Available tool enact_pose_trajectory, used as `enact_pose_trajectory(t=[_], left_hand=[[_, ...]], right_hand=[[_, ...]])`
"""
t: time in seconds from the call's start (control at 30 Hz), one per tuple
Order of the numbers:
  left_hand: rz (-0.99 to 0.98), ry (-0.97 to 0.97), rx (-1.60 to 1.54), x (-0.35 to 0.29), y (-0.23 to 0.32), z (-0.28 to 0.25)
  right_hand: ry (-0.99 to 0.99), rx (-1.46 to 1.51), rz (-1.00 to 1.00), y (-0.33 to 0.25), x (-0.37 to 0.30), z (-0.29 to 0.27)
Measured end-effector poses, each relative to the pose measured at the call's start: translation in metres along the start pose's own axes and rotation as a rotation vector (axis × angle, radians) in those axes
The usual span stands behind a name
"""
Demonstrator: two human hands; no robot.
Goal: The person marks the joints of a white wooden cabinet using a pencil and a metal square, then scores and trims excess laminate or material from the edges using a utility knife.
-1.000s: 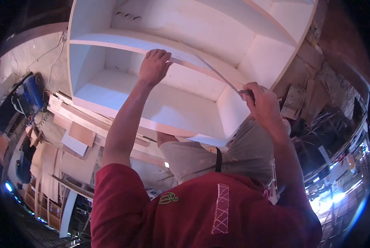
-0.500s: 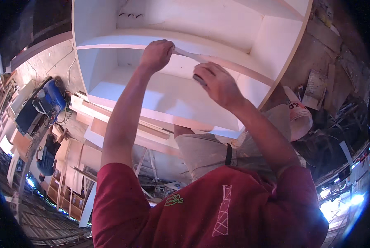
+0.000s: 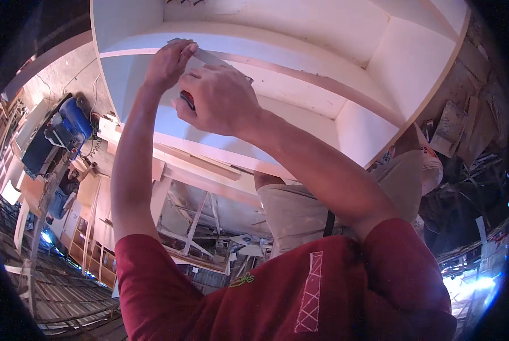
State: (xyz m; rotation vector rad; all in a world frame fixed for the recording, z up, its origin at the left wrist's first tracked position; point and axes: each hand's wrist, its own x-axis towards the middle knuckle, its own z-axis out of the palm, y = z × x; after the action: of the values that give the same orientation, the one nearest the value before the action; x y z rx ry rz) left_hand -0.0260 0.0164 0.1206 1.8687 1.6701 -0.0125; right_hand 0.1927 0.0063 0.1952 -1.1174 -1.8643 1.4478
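Since the earlier frames: right hand (image 3: 223, 102) has swung across from the right end of the shelf (image 3: 300, 73), past mid-span, to just beside left hand (image 3: 166, 65); hands were well apart a second ago, now nearly together

Left hand has also slid left, now nearer the left end of the shelf; the bare run of thin greyish strip (image 3: 209, 58) between the hands is far shorter than a second ago; view has shifted a bit too, cabinet (image 3: 391, 51) sits further right at its right side

Strip: at the shelf's front edge, left part of the cabinet, visible between the left thumb and right knuckles; long axis roughly along that edge, upper left to lower right, flat and narrow; rest hidden by the right hand

Dark tool (image 3: 187, 100) with a bit of red: inside the right fist, below the shelf edge; visible end faces left toward the left wrist, slanting upper left to lower right; full long axis hidden

Right grip: fingers curled tight round the dark tool

Left grip: fingers bent over the shelf edge, thumb beside the strip; cannot tell whether it pinches the strip or just presses there
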Motion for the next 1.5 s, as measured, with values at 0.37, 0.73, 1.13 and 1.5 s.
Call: enact_pose_trajectory(t=[0.37,0.73,1.13,1.5], left_hand=[[-0.067,-0.343,0.213,0.027,0.011,-0.004],[-0.037,-0.265,0.131,0.016,0.003,0.014],[-0.102,-0.378,0.025,0.014,0.049,-0.002],[0.125,-0.144,0.017,-0.002,0.084,0.017]], right_hand=[[-0.028,0.012,0.036,0.039,0.001,-0.005],[-0.087,-0.006,0.088,0.051,-0.010,-0.015],[-0.024,0.095,0.060,0.037,-0.038,-0.048],[-0.080,-0.047,-0.030,0.039,-0.045,-0.059]])
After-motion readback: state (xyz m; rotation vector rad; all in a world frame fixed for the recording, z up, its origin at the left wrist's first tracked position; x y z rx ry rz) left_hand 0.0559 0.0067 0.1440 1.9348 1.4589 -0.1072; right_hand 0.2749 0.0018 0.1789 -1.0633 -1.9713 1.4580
